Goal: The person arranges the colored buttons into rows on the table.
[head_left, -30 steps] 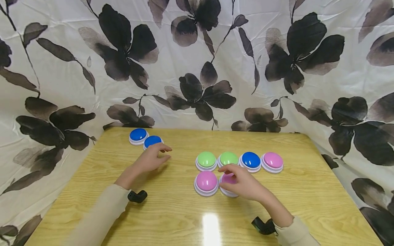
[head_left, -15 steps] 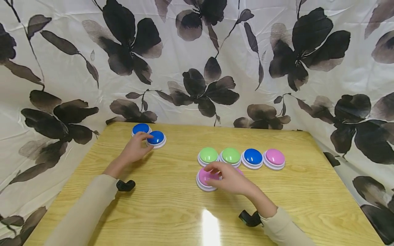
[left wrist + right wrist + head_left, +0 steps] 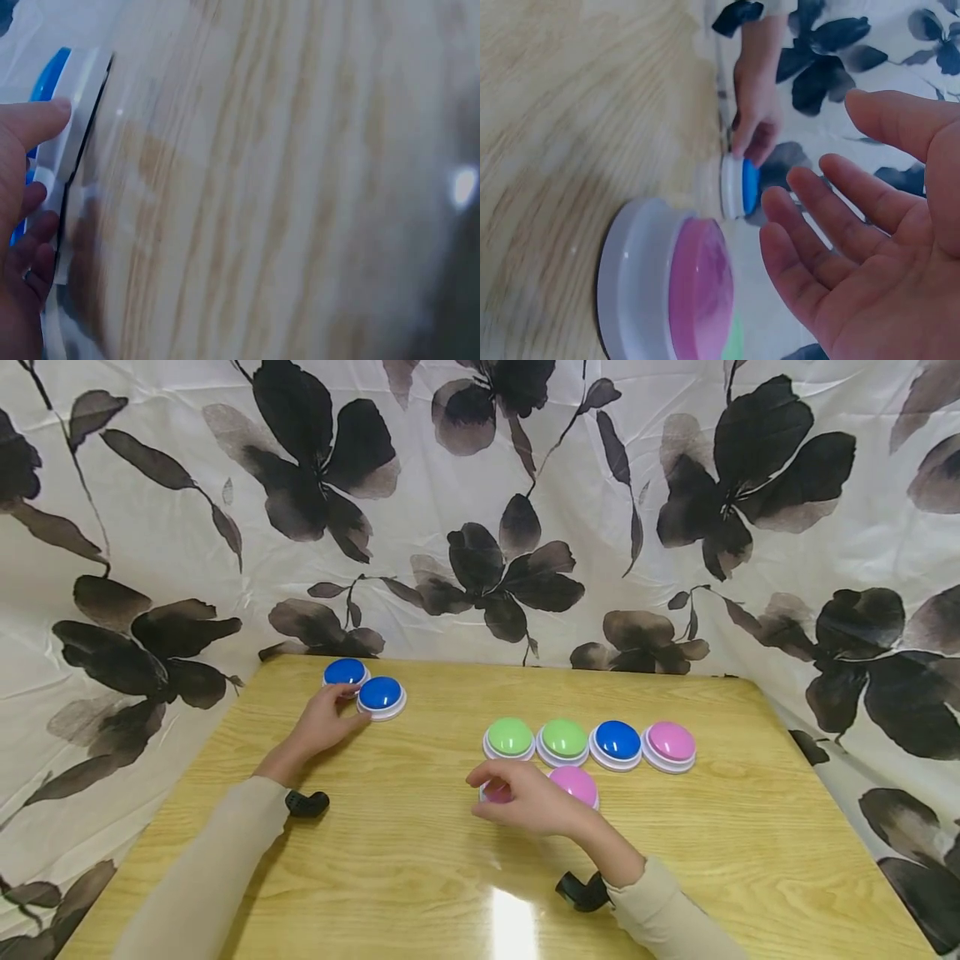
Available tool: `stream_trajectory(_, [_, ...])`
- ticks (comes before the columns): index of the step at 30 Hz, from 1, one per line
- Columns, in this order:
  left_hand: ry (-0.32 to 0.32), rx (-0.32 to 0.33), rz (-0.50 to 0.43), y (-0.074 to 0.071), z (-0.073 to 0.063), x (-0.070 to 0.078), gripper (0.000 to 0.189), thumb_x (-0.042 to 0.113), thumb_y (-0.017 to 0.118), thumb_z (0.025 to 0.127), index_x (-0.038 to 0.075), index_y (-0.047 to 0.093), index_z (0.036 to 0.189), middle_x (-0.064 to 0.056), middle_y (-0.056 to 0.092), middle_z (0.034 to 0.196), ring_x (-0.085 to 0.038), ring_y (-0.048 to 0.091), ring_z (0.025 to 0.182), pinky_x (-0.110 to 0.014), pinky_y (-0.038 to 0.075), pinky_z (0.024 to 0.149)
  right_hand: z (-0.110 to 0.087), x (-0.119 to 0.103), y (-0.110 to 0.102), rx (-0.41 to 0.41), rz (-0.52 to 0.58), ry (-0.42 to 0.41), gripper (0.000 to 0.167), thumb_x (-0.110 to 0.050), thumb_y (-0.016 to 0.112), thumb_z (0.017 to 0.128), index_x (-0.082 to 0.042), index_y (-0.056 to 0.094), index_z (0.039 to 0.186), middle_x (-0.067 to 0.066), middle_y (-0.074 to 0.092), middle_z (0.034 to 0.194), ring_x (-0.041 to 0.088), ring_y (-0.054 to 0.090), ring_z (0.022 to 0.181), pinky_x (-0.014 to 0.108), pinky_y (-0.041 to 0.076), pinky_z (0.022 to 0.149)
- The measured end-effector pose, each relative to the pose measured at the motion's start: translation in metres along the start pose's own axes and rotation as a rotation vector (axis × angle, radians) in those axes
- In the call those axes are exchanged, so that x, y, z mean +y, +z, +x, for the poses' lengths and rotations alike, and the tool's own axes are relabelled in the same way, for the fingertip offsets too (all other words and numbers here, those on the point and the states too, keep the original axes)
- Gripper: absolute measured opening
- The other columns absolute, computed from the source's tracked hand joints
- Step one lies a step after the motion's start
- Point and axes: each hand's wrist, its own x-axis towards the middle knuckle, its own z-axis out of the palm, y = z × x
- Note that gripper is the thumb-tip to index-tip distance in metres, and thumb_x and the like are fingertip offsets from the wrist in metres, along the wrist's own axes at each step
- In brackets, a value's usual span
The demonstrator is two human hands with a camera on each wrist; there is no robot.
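Right hand (image 3: 521, 797): fingers loosely bent, thumb apart, nothing held. It's above the left front pink button (image 3: 497, 792), partly hiding it. Landmark = row blue button (image 3: 617, 740); this hand is nearer the person and left of it. Right wrist view has the palm and fingers clear of a pink dome.

Left hand (image 3: 321, 720): thumb and bent fingers pinch the white rim of the near blue button (image 3: 381, 694), which sits flat, well left of the landmark and farther back. Grip firmness: can't tell. Far blue button (image 3: 345, 672) is just beyond that one, farther left and back from the landmark.

Around the landmark: right green button (image 3: 564, 737) just left, left green button (image 3: 509, 737) next along, row pink button (image 3: 671, 742) just right. Right front pink button (image 3: 576, 784) front-left of it.

Wood table (image 3: 420, 860) under the landmark, floral cloth (image 3: 420, 510) behind it.
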Motion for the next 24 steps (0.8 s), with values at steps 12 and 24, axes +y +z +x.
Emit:
stream_trajectory(12, [-0.093,-0.045,-0.01,0.007,0.006,0.002,0.082,0.033,0.081,0.08,-0.008,0.042,0.14,-0.028,0.049,0.131,-0.041,0.049,0.12,-0.053,0.039,0.102,0.016,0.006,0.016,-0.041,-0.021,0.025,0.032,-0.019,0.069,0.091,-0.003,0.063,0.118,0.01,0.065,0.115,0.025,0.063,0.101,0.03,0.051,0.086])
stream_trajectory(24, [-0.109,-0.011,0.096,0.015,0.011,0.01,0.093,0.043,0.081,0.077,-0.012,0.04,0.14,-0.033,0.04,0.137,-0.047,0.037,0.129,-0.058,0.03,0.106,0.045,0.004,0.026,-0.035,0.044,0.09,0.032,-0.019,0.068,0.092,-0.003,0.063,0.119,0.011,0.063,0.117,0.018,0.061,0.102,0.027,0.05,0.087])
